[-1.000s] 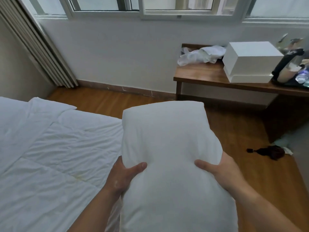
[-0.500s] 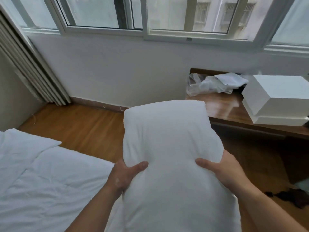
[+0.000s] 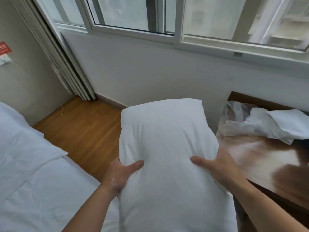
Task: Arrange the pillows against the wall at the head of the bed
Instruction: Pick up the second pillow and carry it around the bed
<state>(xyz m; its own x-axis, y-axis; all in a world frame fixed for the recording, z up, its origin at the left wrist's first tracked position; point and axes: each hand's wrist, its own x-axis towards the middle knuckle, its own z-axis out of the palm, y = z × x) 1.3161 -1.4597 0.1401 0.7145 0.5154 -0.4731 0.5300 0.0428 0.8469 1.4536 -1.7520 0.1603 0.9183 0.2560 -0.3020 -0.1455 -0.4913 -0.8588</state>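
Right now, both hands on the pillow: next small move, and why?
Probably swing the plump white pillow left, over the white-sheeted bed. The left hand and right hand pinch its sides and hold it upright between the bed and the brown wooden desk. It rests on nothing, and the bed's head is not in view.

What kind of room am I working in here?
Probably a bedroom, maybe a hotel or guest room: a bed with white bedding, a white pillow held in both hands, and a wooden side table under a sliding window.
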